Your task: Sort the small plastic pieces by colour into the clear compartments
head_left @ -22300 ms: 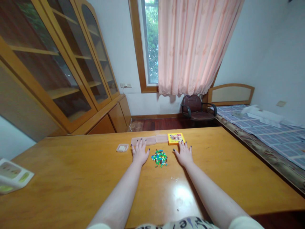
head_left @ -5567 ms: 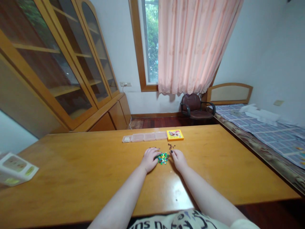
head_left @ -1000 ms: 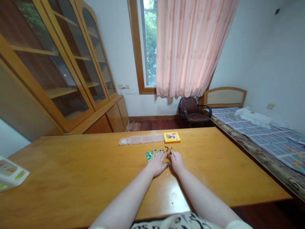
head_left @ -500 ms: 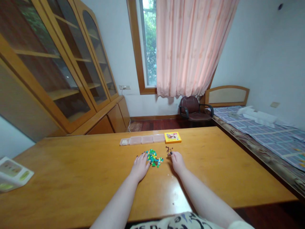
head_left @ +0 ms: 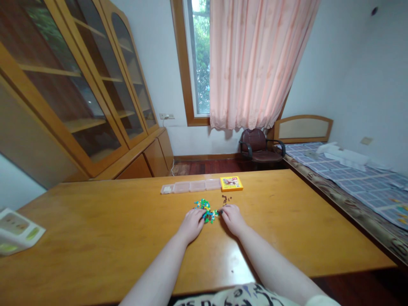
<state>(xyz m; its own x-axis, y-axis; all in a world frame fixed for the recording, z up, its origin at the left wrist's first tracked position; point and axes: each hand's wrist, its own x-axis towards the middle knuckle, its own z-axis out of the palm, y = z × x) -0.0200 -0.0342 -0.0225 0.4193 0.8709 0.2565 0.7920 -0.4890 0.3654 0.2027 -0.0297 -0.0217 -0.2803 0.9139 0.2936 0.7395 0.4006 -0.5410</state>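
Note:
A small heap of tiny building bricks [head_left: 202, 204] in green, blue, yellow and white lies on the wooden table in front of me. At its near left side, my left hand [head_left: 191, 224] rests palm down, its fingers loosely stretched over the bricks. My right hand [head_left: 234, 219] is at the heap's right edge, fingertips drawn together; anything between them is too small to make out. Just beyond that hand lies a little group of brown bricks [head_left: 226, 199], apart from the coloured heap.
Behind the bricks stands a row of clear plastic compartments [head_left: 197, 186], with a yellow box [head_left: 231, 184] at its right end. A white device [head_left: 21, 233] sits at the table's left edge. Beyond the table [head_left: 111, 238] are a chair [head_left: 259, 146] and a bed [head_left: 344, 170].
My right hand has moved left from the brown bricks to the edge of the coloured heap. My left hand has shifted right, onto the heap's near side.

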